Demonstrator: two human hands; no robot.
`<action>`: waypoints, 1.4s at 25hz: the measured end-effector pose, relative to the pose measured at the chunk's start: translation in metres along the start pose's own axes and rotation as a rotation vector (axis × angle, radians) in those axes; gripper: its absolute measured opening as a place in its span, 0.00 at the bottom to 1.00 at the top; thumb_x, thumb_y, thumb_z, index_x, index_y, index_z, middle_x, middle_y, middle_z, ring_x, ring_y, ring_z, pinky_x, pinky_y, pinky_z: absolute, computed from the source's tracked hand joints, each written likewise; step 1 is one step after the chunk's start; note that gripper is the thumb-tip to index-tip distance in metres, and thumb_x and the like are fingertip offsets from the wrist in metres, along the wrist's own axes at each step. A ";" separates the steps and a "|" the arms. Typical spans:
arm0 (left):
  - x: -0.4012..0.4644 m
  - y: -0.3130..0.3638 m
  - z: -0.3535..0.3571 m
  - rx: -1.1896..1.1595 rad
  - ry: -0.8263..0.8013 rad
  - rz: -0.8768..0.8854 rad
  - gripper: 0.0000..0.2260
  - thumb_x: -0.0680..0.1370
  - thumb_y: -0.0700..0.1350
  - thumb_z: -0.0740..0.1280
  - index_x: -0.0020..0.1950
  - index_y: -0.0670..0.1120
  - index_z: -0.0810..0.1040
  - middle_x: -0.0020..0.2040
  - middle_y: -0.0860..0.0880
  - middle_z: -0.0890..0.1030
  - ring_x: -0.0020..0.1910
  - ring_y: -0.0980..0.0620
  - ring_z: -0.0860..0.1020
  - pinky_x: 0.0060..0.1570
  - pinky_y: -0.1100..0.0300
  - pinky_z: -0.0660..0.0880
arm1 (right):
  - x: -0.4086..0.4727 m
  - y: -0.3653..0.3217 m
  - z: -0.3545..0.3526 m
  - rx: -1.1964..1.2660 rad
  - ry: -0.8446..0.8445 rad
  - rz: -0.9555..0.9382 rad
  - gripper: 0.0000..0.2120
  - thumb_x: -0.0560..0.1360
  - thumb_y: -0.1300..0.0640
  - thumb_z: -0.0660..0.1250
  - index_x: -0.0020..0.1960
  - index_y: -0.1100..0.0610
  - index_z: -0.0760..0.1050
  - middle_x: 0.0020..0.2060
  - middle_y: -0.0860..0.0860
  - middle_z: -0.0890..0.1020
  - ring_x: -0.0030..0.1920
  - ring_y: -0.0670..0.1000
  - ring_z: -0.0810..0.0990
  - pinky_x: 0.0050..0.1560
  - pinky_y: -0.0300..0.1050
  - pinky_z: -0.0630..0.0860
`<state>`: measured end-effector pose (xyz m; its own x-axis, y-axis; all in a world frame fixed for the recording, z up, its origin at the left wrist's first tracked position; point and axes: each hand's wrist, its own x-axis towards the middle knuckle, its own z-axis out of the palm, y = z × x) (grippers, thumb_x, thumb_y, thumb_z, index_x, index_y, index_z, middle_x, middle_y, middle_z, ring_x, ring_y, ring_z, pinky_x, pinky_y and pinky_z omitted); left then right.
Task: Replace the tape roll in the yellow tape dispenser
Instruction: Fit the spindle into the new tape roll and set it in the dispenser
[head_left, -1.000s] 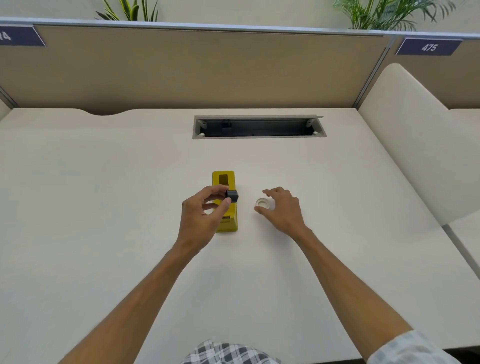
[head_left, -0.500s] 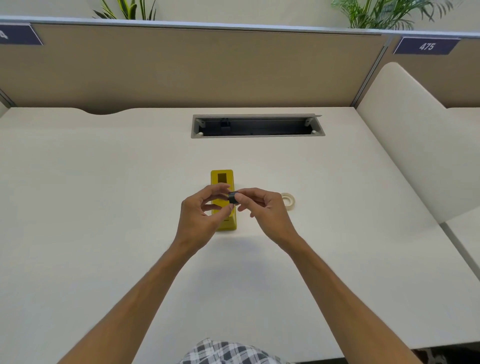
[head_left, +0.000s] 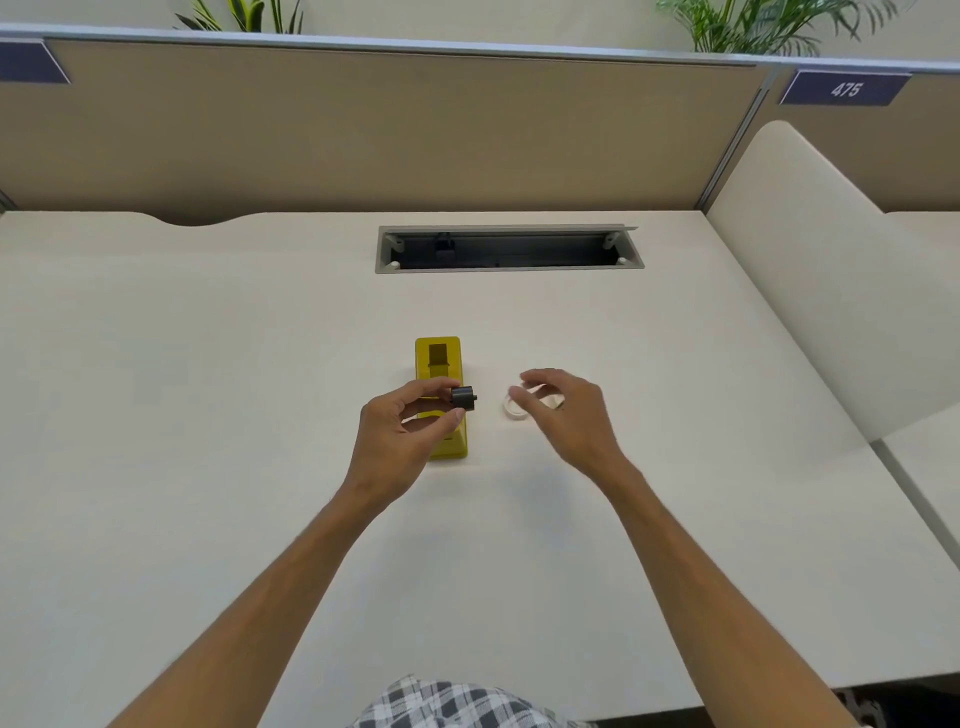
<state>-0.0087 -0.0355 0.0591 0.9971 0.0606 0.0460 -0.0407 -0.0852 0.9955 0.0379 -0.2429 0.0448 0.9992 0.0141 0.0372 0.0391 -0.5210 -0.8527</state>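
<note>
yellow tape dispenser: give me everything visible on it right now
The yellow tape dispenser looks like glossy plastic, a long narrow block lying flat on the desk, long axis running away from the person. Its open top well appears empty of any roll. The left hand, pinching a black spool, covers its near middle; contact unclear.

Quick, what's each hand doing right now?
Left hand: pinching the black spool.
Right hand: fingers curled around the tape roll; whether it grips it cannot be told.

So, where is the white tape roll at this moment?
In the head view, the white tape roll is to the right of the yellow tape dispenser, partly hidden under the fingers of the right hand.
</note>
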 end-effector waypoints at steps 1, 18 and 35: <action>0.000 -0.001 0.000 -0.002 -0.001 -0.002 0.13 0.73 0.37 0.73 0.55 0.48 0.83 0.49 0.51 0.85 0.50 0.52 0.84 0.48 0.59 0.81 | 0.004 0.012 -0.006 -0.129 0.052 0.014 0.14 0.72 0.48 0.73 0.55 0.51 0.80 0.50 0.44 0.83 0.49 0.43 0.81 0.49 0.42 0.75; -0.005 -0.002 -0.006 -0.057 -0.018 -0.065 0.15 0.72 0.33 0.72 0.55 0.48 0.82 0.51 0.49 0.86 0.50 0.51 0.84 0.49 0.60 0.81 | 0.021 0.054 -0.014 -0.345 0.063 0.145 0.27 0.70 0.47 0.72 0.67 0.53 0.71 0.57 0.50 0.80 0.53 0.52 0.80 0.54 0.48 0.75; -0.005 0.016 0.001 -0.010 -0.013 -0.001 0.14 0.73 0.37 0.72 0.58 0.46 0.82 0.52 0.51 0.85 0.51 0.55 0.84 0.48 0.64 0.79 | -0.032 -0.039 -0.009 0.424 -0.164 -0.085 0.19 0.70 0.55 0.75 0.60 0.48 0.78 0.53 0.47 0.83 0.50 0.48 0.84 0.51 0.42 0.81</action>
<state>-0.0145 -0.0378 0.0743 0.9979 0.0478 0.0443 -0.0406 -0.0750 0.9964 0.0039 -0.2309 0.0812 0.9789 0.1944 0.0624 0.0865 -0.1179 -0.9892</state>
